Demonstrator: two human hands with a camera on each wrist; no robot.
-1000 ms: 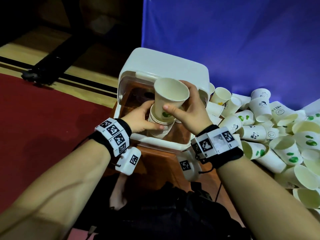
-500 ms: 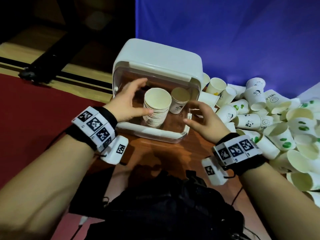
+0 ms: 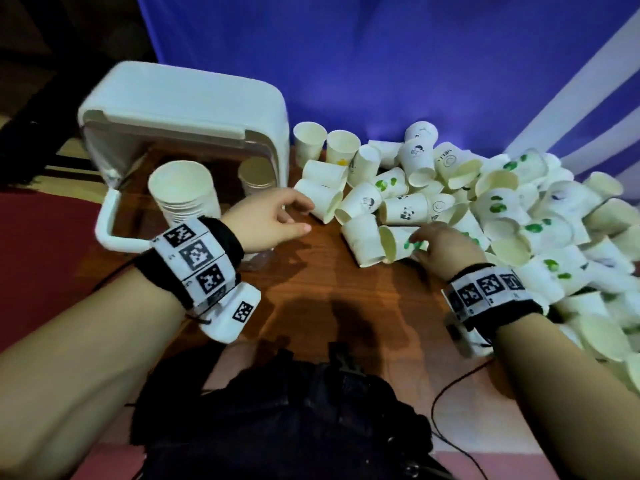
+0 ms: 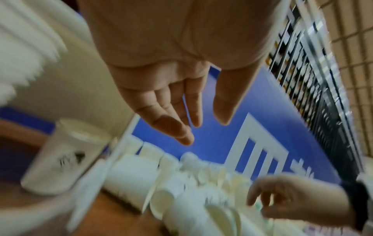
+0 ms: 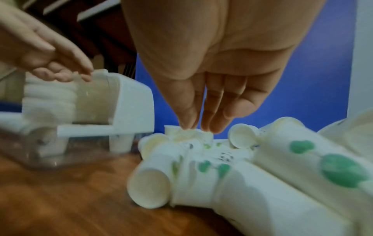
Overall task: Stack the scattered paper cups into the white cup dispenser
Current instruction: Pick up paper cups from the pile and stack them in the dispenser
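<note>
The white cup dispenser (image 3: 180, 109) stands at the left with its clear front open. A stack of nested paper cups (image 3: 183, 192) and a single cup (image 3: 256, 176) stand inside it. Scattered paper cups (image 3: 519, 220), some with green spots, lie in a heap to the right. My left hand (image 3: 306, 216) is open with straight fingers (image 4: 181, 135), right beside a plain cup on its side (image 3: 322, 202). My right hand (image 3: 417, 239) hovers open over a green-spotted cup (image 3: 398, 242). Its fingers (image 5: 214, 121) hang straight and hold nothing.
The heap lies on a wooden table (image 3: 311, 289) against a blue backdrop (image 3: 381, 64). A black bag (image 3: 277, 410) sits at the near edge between my arms. Red carpet (image 3: 41, 244) lies to the left. A cable (image 3: 446, 393) trails beneath my right wrist.
A second ago both hands seated a cup on the stack in the dispenser. They let go, and both have moved right to the heap of loose cups.
</note>
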